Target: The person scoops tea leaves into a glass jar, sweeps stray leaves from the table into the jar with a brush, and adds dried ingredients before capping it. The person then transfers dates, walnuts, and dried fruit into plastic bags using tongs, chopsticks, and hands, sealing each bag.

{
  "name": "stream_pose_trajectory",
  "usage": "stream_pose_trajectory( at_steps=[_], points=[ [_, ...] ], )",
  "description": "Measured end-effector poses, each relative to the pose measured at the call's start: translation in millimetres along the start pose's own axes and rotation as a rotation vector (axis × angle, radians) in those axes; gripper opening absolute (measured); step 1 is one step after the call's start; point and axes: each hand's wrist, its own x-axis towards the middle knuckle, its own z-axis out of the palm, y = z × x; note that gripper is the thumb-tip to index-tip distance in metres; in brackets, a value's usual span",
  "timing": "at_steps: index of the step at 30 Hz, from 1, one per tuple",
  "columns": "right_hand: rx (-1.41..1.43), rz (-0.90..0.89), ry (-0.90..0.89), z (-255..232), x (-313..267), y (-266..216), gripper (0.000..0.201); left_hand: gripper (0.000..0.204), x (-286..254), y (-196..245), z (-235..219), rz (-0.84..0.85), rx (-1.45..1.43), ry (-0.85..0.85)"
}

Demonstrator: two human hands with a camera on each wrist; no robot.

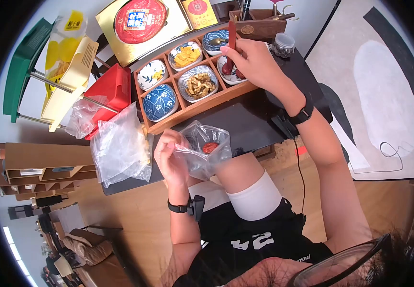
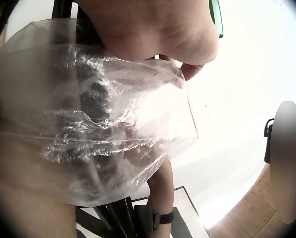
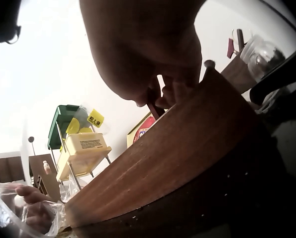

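My left hand (image 1: 169,155) grips the rim of a clear plastic bag (image 1: 202,165), held upright with its mouth spread. Inside the bag lies a small dark-red clump (image 1: 210,148). In the left wrist view the crinkled bag (image 2: 98,124) fills much of the picture. My right hand (image 1: 257,62) pinches a reddish-brown wooden spoon (image 1: 231,38), handle up, at the right end of a divided wooden tray (image 1: 202,111). The spoon's bowl is down in a patterned dish (image 1: 234,81) of dark-red pieces, partly hidden by the hand. In the right wrist view the tray's wall (image 3: 158,153) hides the dish.
Other dishes hold brown chunks (image 1: 200,86) and yellow pieces (image 1: 187,56); a metal spoon (image 1: 218,41) lies in another dish. More clear bags (image 1: 123,146) lie left. A lidded jar (image 1: 283,45) stands right, a gold box (image 1: 109,24) behind, and coloured bins (image 1: 116,91) at left.
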Motion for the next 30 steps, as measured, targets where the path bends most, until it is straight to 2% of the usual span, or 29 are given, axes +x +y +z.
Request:
stream_pose_trajectory(
  at_steps=[2,4,8,10,11,13,14,17,19,23,25,30],
  points=[
    [0.034,-0.015,0.032,0,2,-4,0.041,0.027,0,0,1,0.004,-0.006,0.002],
    [0.209,0.105,-0.025,-3,-1,-12,0.038,0.027,0,0,1,0.001,-0.010,0.005],
    [0.201,0.134,-0.012,-7,-1,-22,0.044,0.027,0,0,1,0.009,-0.001,0.006],
    [0.057,0.019,0.025,-5,0,-13,0.044,0.027,0,0,0,0.007,-0.002,0.005],
    [0.057,0.019,0.024,-6,0,-12,0.044,0.027,0,0,0,0.008,-0.003,0.003],
    [0.100,0.105,-0.098,-6,0,-11,0.038,0.027,0,0,0,0.011,-0.003,0.002],
    [0.101,0.106,-0.099,-5,0,-11,0.038,0.027,0,0,1,0.009,0.001,0.006],
    [0.151,0.081,-0.021,-5,0,-14,0.044,0.027,0,0,0,0.005,0.000,0.004],
    [0.046,0.059,0.111,-7,0,-16,0.044,0.027,1,0,0,0.008,-0.001,-0.002],
    [-0.008,0.037,0.104,-7,1,-8,0.043,0.028,0,0,1,0.011,0.001,0.001],
    [0.036,0.115,0.032,-6,-1,-8,0.044,0.028,1,1,1,0.006,-0.004,0.000],
    [0.070,0.143,0.023,-6,0,-14,0.047,0.027,0,0,1,0.013,0.007,0.006]
  ],
)
